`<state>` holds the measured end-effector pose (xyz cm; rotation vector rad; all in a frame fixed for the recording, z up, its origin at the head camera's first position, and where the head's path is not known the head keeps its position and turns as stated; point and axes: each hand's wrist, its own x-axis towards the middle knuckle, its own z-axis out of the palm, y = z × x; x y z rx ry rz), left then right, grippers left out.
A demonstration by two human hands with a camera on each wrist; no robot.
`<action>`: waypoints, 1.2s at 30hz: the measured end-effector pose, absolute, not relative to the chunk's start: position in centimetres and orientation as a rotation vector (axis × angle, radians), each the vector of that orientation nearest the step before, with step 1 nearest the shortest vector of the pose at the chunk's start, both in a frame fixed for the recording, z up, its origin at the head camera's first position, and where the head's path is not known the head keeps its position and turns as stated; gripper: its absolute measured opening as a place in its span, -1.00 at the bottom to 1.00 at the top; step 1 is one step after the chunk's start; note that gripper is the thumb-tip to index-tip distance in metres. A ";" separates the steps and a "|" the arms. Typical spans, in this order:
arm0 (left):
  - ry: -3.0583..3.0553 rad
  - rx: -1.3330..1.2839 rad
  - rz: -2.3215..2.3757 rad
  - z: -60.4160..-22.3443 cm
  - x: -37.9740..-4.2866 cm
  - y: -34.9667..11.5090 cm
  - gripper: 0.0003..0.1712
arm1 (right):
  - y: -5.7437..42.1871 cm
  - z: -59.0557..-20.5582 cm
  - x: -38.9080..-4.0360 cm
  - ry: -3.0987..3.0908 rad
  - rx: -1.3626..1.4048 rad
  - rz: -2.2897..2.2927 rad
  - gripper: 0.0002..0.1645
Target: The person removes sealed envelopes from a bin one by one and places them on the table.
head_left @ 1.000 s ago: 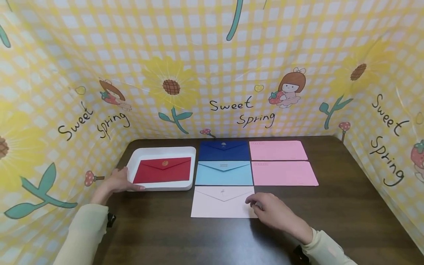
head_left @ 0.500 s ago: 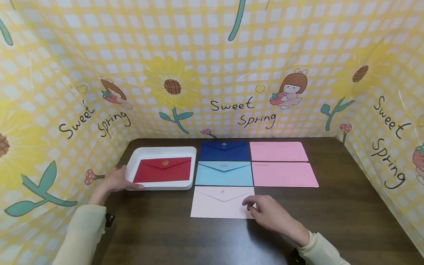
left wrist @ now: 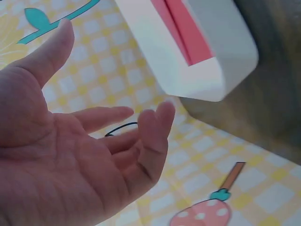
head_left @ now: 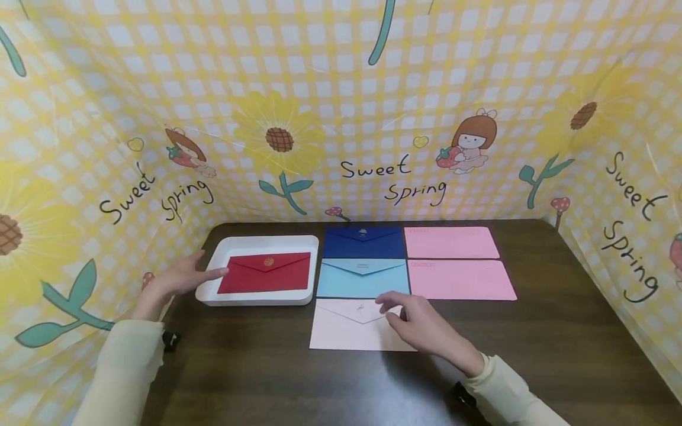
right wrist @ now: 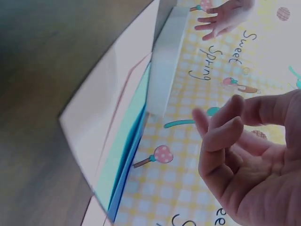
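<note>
A red envelope (head_left: 263, 278) with a gold emblem lies flap side up inside the white tray (head_left: 213, 290) on the left. My left hand (head_left: 178, 277) is raised by the tray's left side, thumb stretched out over its edge; the left wrist view shows the palm bare and apart from the tray. Over the pale pink envelope (head_left: 346, 334) hovers my right hand (head_left: 423, 322), fingers loosely bent with nothing between them. Behind that envelope lie a light blue envelope (head_left: 362, 284) and a dark blue envelope (head_left: 363, 245), in one column.
Two pink envelopes, a far one (head_left: 452, 245) and a near one (head_left: 460, 281), lie flat to the right of the blue ones. All rest on a dark wooden table (head_left: 559, 343). A yellow checked cloth (head_left: 351, 106) stands around its back and sides.
My left hand has let go of the tray's left edge and risen. My right hand has moved slightly left and away from me over the pale pink envelope.
</note>
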<state>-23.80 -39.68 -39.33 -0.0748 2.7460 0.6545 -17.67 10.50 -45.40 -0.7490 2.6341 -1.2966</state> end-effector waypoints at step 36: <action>2.359 -0.271 0.993 -38.1 -29.6 -39.8 -0.35 | -4.1 -43.1 -27.3 1.897 -0.270 -1.723 -0.35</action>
